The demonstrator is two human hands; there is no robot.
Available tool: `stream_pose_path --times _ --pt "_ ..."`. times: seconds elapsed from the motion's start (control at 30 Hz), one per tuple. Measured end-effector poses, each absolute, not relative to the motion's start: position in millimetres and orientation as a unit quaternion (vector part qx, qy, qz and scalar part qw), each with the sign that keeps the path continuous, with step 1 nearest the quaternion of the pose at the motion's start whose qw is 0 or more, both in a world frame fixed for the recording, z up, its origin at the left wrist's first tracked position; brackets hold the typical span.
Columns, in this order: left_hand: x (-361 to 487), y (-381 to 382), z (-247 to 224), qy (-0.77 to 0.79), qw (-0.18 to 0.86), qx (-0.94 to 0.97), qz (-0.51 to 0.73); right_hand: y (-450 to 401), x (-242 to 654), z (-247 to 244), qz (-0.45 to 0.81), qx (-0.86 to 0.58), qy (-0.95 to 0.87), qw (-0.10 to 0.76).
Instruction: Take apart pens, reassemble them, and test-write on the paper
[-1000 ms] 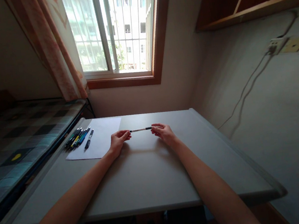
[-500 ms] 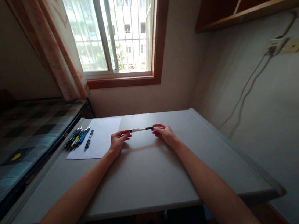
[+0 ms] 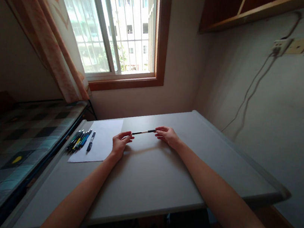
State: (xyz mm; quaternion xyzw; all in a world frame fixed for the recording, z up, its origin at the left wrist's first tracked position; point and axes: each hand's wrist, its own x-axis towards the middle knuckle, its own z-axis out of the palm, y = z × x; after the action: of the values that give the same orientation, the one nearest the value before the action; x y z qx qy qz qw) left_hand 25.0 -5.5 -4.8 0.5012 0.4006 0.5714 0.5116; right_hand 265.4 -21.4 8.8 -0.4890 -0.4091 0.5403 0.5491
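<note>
A slim pen (image 3: 143, 132), white in the middle with dark ends, is held level just above the table between my two hands. My left hand (image 3: 120, 143) pinches its left end between thumb and fingers. At the opposite end, my right hand (image 3: 168, 135) pinches the dark part in the same way. Both tips of the pen are hidden by my fingers. To the left, a single dark pen (image 3: 91, 141) lies on a white sheet of paper (image 3: 106, 135), apart from a pile of several pens (image 3: 77, 141).
The pale table (image 3: 150, 182) reaches to the wall under the window (image 3: 118, 32). A bed with a checked cover (image 3: 30, 135) stands along its left side. On the right wall, cables (image 3: 246, 93) hang from a socket (image 3: 281, 46) below a wooden shelf (image 3: 262, 10).
The held pen has turned about its long axis, so its clip no longer shows along the upper edge at the left end. My hands have hardly moved.
</note>
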Motion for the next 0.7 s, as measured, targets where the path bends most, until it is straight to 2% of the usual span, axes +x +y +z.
stream_pose_path --times 0.7 --pt "25.9 -5.9 -2.2 0.419 0.508 0.484 0.576 -21.4 266.6 7.2 0.529 -0.492 -0.435 0.538"
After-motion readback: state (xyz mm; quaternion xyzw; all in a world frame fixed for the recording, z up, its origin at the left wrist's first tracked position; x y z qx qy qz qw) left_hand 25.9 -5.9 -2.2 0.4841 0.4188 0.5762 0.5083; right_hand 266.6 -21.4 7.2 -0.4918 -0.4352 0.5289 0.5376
